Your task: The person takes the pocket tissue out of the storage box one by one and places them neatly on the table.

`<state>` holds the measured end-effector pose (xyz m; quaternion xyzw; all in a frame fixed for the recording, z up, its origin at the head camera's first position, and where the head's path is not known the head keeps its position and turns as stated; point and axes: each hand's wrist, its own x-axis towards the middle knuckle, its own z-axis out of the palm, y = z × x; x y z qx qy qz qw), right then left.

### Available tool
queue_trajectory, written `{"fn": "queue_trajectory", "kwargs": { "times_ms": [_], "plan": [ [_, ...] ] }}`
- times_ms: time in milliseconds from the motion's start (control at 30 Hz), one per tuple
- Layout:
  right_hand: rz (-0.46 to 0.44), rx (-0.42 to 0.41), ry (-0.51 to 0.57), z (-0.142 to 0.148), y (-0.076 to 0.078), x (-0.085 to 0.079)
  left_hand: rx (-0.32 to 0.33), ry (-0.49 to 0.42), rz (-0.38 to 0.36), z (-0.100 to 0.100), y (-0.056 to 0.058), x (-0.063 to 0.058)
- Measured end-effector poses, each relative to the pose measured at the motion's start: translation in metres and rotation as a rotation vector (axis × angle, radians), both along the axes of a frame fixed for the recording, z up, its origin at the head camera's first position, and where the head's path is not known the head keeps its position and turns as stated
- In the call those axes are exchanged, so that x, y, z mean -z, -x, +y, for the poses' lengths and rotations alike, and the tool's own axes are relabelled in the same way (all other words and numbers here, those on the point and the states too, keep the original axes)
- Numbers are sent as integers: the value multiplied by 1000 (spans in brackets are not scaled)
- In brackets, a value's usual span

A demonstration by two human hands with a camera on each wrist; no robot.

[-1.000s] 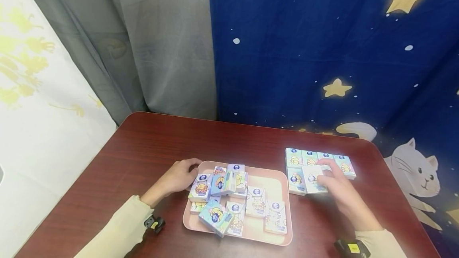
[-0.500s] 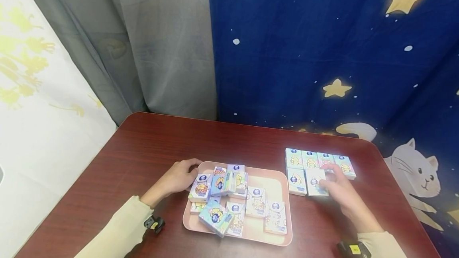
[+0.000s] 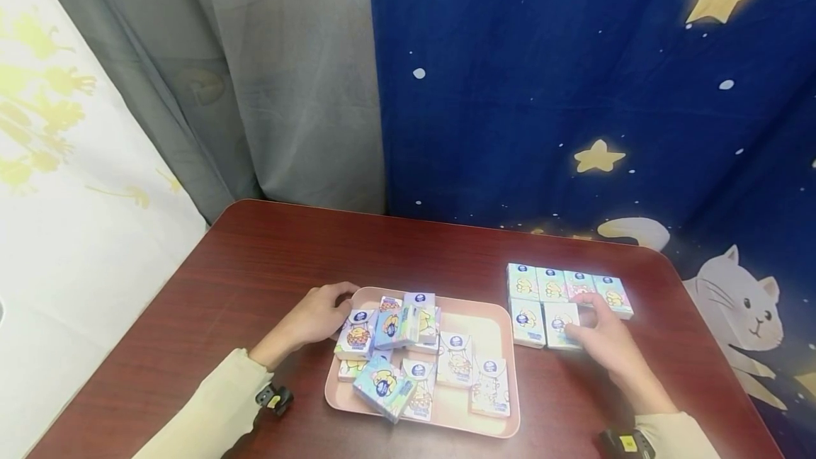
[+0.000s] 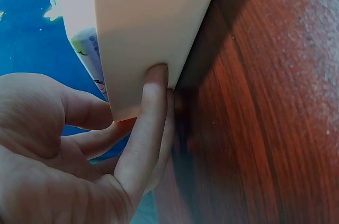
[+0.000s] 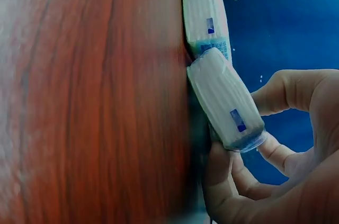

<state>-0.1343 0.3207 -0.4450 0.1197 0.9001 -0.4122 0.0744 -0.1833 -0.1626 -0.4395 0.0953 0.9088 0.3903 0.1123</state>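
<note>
My right hand [image 3: 605, 338] pinches a small white tissue pack [image 3: 562, 326] in the front row of packs at the table's right. In the right wrist view this tissue pack [image 5: 228, 102] is tilted, its hand-side end raised off the table and its other end against the neighbouring pack [image 5: 206, 17]. Thumb and fingers are around the raised end. At the left, my left hand [image 3: 321, 314] grips the pink tray [image 3: 474, 314] by its rim. The left wrist view shows fingers [image 4: 145, 118] against the outer wall of the tray [image 4: 143, 33].
Several tissue packs lie in the tray, some stacked; a blue-green pack [image 3: 384, 387] overlaps the front rim. A back row of packs [image 3: 552, 284] touches the front row. The brown table [image 3: 287, 246] ends at a curtain [image 3: 484, 126].
The right hand has moved the tissue pack slightly to the right and nearer the person, off the back row's edge. Left hand and tray have stayed put.
</note>
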Motion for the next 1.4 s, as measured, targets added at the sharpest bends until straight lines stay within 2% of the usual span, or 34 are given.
{"fn": "queue_trajectory", "kwargs": {
  "times_ms": [167, 300, 1100, 1400],
  "plan": [
    [10, -18, -83, 2, -2, 1, 1, 27, 12, -1, 1, 1],
    [10, -20, -104, 3, -3, 2, -6, 30, 7, -1, 1, 0],
    [24, -7, -81, -3, -1, 1, -4, 7, -7, 0, 0, -1],
    [41, -2, -88, -4, 1, 2, 5, 39, 12, 0, 0, -1]
  ]
}}
